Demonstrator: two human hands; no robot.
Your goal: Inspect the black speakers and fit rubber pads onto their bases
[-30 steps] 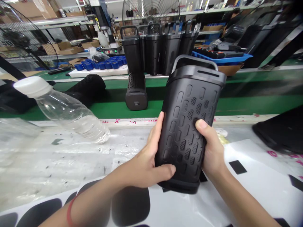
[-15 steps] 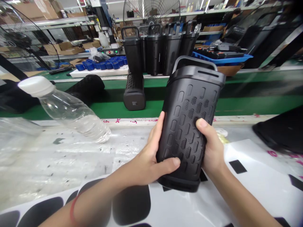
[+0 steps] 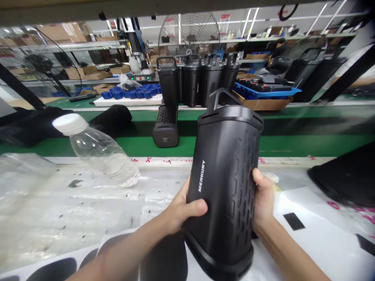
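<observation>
Between my two hands is a black portable speaker (image 3: 218,152) with a carrying handle on top, tilted above the bench. White MERKURY lettering shows on its smooth side, and raised oblong shapes cover the face turned right. My left hand (image 3: 184,208) grips its lower left side, thumb across the front and fingers mostly hidden behind. On the right edge my right hand (image 3: 263,197) is closed around it, fingers out of sight. White sheets with black shapes (image 3: 164,257) lie below the speaker.
A water bottle (image 3: 102,152) leans at the left on clear plastic. On the green conveyor (image 3: 140,142) lies another speaker (image 3: 166,127). Several upright speakers (image 3: 190,84), blue rings (image 3: 131,91) and a blue tray (image 3: 269,91) stand behind. A dark object (image 3: 345,175) is at right.
The speaker has been turned in my hands, bringing the smooth lettered side into view and swinging the patterned face right. It sits lower now. The camera view has tilted up.
</observation>
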